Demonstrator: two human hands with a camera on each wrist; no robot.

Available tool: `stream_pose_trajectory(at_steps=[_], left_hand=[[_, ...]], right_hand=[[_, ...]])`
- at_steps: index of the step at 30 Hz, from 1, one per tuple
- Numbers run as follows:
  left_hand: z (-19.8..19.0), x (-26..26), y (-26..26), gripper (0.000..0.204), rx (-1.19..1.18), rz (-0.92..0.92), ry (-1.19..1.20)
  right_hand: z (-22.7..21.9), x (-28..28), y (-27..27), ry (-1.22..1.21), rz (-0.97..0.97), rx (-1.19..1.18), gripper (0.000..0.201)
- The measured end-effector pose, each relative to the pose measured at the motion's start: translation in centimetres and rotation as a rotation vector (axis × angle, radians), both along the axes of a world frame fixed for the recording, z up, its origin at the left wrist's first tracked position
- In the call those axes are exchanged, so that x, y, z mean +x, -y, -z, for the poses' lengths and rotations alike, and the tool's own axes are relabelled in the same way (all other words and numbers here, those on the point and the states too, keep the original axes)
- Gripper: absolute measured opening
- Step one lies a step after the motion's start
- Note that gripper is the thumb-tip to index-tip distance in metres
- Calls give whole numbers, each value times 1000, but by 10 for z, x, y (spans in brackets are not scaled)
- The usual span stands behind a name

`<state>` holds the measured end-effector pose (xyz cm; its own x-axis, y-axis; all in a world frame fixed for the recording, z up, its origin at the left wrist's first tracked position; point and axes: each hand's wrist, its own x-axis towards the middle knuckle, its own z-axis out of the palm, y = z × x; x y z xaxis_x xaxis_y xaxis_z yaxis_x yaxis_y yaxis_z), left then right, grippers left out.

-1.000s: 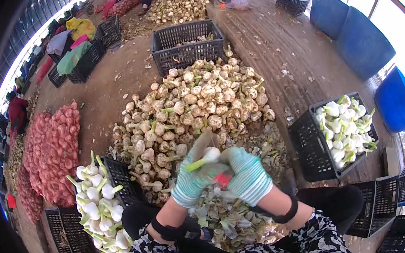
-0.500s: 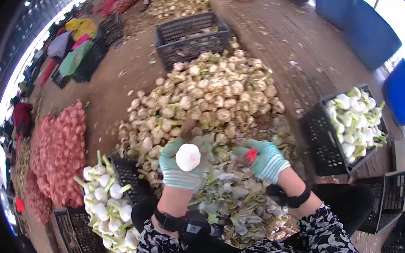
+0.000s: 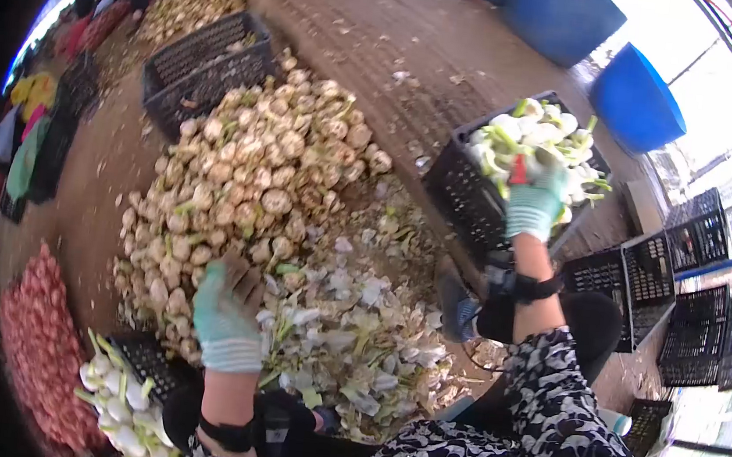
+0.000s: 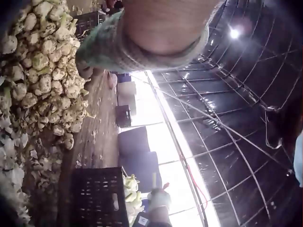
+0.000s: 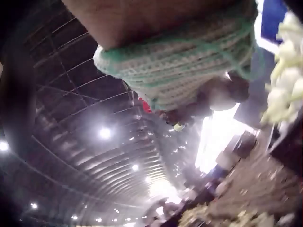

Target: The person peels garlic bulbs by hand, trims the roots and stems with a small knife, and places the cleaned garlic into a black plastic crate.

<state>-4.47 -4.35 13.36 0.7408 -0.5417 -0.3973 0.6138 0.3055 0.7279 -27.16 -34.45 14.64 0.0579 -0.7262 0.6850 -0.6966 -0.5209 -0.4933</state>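
Observation:
My left hand [image 3: 228, 317], in a green-and-white knit glove with dark-stained fingers, reaches over the near edge of the heap of untrimmed garlic bulbs [image 3: 257, 174]. Its fingers look loosely extended, with nothing seen in them. Over at the right, my gloved right hand [image 3: 534, 201] is above a black crate [image 3: 474, 205] full of cleaned white garlic [image 3: 526, 125]. It grips a small tool with a red handle [image 3: 520, 169]; the blade is hidden. A pale green stem [image 4: 154, 179] sticks up beside that hand in the left wrist view.
Trimmed skins and leaves [image 3: 355, 342] lie between my legs. More cleaned garlic [image 3: 124, 403] fills a container at lower left, beside red net sacks of bulbs [image 3: 46, 347]. Another black crate [image 3: 210, 68] stands behind the heap. Blue tubs [image 3: 638, 100] and stacked crates [image 3: 695, 331] line the right.
My hands worked together on a garlic bulb, then parted with the white bulb in the left. That bulb has left the left hand. The right hand has swung right to the crate; the head view turned right.

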Motion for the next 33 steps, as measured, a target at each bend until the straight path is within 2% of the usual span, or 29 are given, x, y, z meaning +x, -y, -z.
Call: stream_pose_trajectory(at_steps=[1,3,4,5,7,8,9,10,11,12,13,15,16,17,18,19,20,21,22,23,24,25,26,27,29,31,33], left_hand=[[3,-1,3,33,-4,-19,-15],[-2,-3,9,33,85,-43,-30],[-5,-3,11,33,95,-52,-37],[-7,-3,12,33,72,-38,-21],[-7,-5,12,33,70,-28,-16],[-6,-5,13,33,90,-47,3],[-3,-3,14,33,108,-66,22],[6,1,13,34,83,-48,-8],[13,4,13,34,88,-59,-8],[20,6,13,34,116,3,-16],[24,7,14,35,145,63,-22],[22,5,20,35,178,73,-46],[24,6,22,34,182,87,-64],[27,7,22,34,187,104,-85],[30,8,22,33,178,134,-89],[33,9,21,33,184,128,-86],[35,9,20,32,182,148,-91],[35,10,19,31,179,165,-92],[34,11,17,30,200,181,-73],[35,11,16,38,217,189,-68],[28,9,17,43,217,200,-101],[21,8,18,49,217,211,-134],[17,7,17,57,202,254,-254],[16,9,16,57,102,335,-288],[16,1,7,45,-174,394,-370],[8,0,-3,41,-258,425,-417],[0,-3,-7,41,-77,227,173]], right_hand=[[12,-12,14,-92,67,11,29],[37,-20,15,-562,256,111,33],[41,-18,18,-559,239,95,37],[36,-5,9,-396,225,-96,35],[21,29,-12,-204,78,-261,33],[28,47,-16,-91,-93,-238,35],[41,62,-16,-212,-262,-110,36],[60,82,-20,-242,-332,-1,39],[116,100,-6,-146,-328,296,50],[146,115,-6,-370,-218,545,65],[160,129,-7,-518,-136,892,72],[218,140,-2,-585,-149,1063,72],[231,139,0,-482,-174,1197,55],[268,137,13,-483,-189,1199,55],[320,132,28,288,-102,1326,25],[348,132,33,1073,9,1334,24],[315,140,13,658,-217,1295,19],[248,149,-16,247,-430,1210,21],[173,155,-40,837,-621,1579,22],[177,152,-42,952,-900,1531,25],[104,152,-72,741,-1073,1466,31],[68,147,-89,681,-1207,1443,37],[57,146,-99,608,-1273,1471,38],[30,145,-110,457,-1414,1361,40],[4,142,-131,253,-1528,1188,44],[1,143,-144,292,-1568,1055,45],[10,147,-164,811,-1265,1219,42]])
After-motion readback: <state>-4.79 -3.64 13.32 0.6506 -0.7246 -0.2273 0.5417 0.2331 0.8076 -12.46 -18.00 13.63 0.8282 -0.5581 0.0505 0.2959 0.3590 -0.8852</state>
